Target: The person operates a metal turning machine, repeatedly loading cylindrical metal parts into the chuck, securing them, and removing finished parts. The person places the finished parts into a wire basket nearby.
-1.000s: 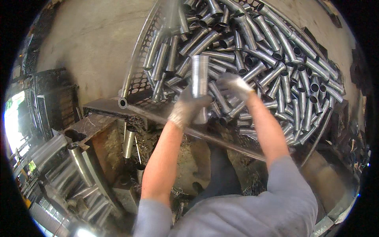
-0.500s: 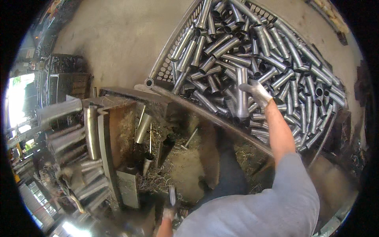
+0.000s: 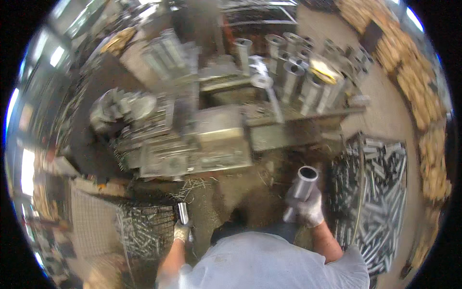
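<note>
In my gloved right hand (image 3: 310, 210), the fingers are wrapped round a shiny metal tube (image 3: 305, 182), its open end tilted up and away from me. A second, thinner bright piece shows below that hand, and I cannot tell whether it is part of the same tube. My gloved left hand (image 3: 182, 231) is closed on a smaller metal tube (image 3: 182, 212) that points up, low on the left. Both hands are in front of my body, apart from each other, short of the machine bench (image 3: 219, 137).
Several metal tubes (image 3: 292, 77) stand upright on the bench's right side, near a yellow item (image 3: 323, 72). A crate of tubes (image 3: 380, 207) lies to my right, a wire basket of metal pieces (image 3: 147, 231) to my left. Metal shavings (image 3: 192, 187) litter the floor below the bench.
My view has swung from the tube crate to the bench. My right hand has come away from the crate with a tube. The left hand still holds its tube.
</note>
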A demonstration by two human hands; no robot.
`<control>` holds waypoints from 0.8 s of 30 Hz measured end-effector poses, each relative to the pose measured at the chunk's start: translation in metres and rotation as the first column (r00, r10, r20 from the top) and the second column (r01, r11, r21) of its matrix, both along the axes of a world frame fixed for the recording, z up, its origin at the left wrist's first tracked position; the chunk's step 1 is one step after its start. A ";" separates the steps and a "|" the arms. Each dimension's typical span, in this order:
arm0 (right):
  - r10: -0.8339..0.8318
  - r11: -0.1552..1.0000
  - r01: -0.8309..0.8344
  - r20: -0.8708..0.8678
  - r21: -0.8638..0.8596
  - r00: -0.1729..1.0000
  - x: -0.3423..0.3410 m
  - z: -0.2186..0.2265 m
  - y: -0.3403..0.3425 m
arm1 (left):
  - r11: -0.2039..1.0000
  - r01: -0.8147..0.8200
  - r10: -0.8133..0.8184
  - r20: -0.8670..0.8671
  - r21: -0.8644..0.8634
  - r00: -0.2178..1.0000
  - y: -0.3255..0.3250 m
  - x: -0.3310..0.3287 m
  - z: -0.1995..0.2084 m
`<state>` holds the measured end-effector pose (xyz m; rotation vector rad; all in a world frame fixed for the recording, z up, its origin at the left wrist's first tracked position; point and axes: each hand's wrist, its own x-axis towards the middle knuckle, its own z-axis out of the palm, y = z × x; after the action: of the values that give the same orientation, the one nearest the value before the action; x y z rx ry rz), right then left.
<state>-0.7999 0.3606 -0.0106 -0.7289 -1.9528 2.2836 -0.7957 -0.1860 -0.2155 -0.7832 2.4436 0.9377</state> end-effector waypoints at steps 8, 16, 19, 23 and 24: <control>0.687 0.698 -0.542 -0.224 0.468 0.691 -0.133 0.101 -0.155 | 0.851 -0.013 0.332 -0.518 0.525 0.789 -0.015 -0.119 0.167; 0.589 0.338 -0.144 -0.090 0.930 0.803 -0.347 0.241 -0.164 | 0.916 0.173 0.117 -0.655 0.362 0.747 -0.011 -0.272 0.232; 0.547 0.251 0.040 -0.176 0.967 0.819 -0.466 0.199 -0.174 | 0.894 0.326 -0.032 -0.680 0.308 0.732 0.000 -0.302 0.214; 0.502 0.528 -0.145 -0.170 0.837 0.848 -0.585 0.109 -0.198 | 0.867 0.449 -0.210 -0.661 0.214 0.720 0.007 -0.318 0.183; 0.452 0.550 -0.126 -0.168 0.825 0.876 -0.602 0.091 -0.205 | 0.863 0.472 -0.230 -0.692 0.180 0.685 0.004 -0.313 0.182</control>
<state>-1.4017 0.1560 0.0807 0.1460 -2.6506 1.1800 -1.1092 -0.1824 -0.0333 0.2196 2.6959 1.6184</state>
